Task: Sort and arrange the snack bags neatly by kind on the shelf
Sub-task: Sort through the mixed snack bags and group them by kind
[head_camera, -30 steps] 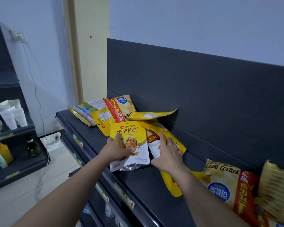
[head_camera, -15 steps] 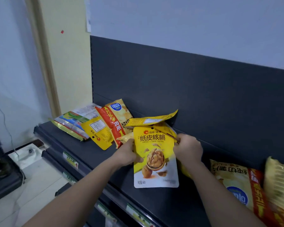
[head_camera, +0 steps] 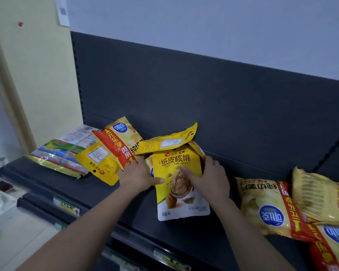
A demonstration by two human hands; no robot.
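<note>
I clasp the glossy yellow walnut pouch (head_camera: 175, 169), left hand (head_camera: 139, 176) and right hand (head_camera: 210, 179) on its sides, to square it on the dark metal shelf (head_camera: 174, 243).

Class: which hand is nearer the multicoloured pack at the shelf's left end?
Left. The left hand, gripping the walnut bag, sits right of the multicoloured pack; the right hand is farther right, across that bag.

A white paper slip (head_camera: 62, 11) hangs near a small red mark (head_camera: 20, 24) on the cream wall (head_camera: 37, 79).
</note>
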